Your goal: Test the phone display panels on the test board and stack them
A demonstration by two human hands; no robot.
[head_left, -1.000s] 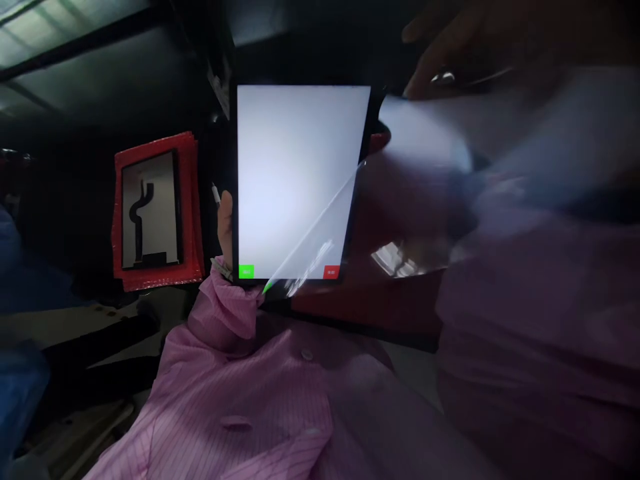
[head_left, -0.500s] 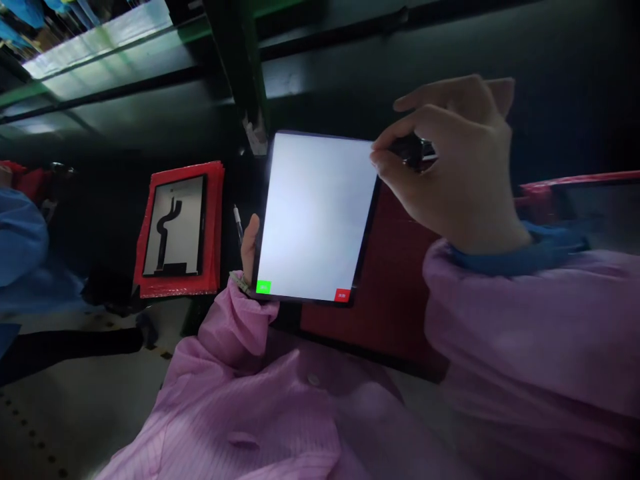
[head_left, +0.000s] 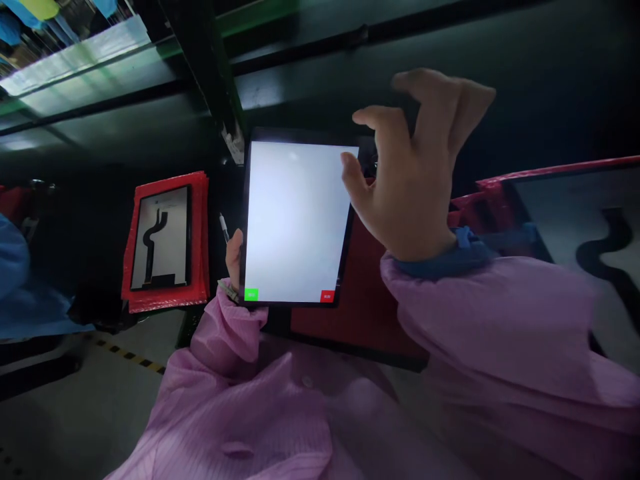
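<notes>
A tablet (head_left: 299, 220) with a lit white screen is held up in front of me, a green box at its lower left corner and a red one at its lower right. My left hand (head_left: 234, 257) grips its left edge; only the thumb shows, and the other fingers are hidden behind it. Over the upper right corner hovers my right hand (head_left: 413, 160), empty, with thumb and fingers apart. Whether the thumb touches the screen I cannot tell.
To the left, a display panel (head_left: 167, 233) with a black flex cable lies on a red stack (head_left: 200, 243). A pen (head_left: 224, 227) lies beside it. Another panel (head_left: 565, 207) is at the right. A red mat (head_left: 370, 307) lies below the tablet. Someone's blue sleeve (head_left: 25, 293) shows at far left.
My right thumb and fingers have parted from their pinch at the tablet's top right corner. The view has shifted, showing more of the panel on the right. My left hand keeps its hold.
</notes>
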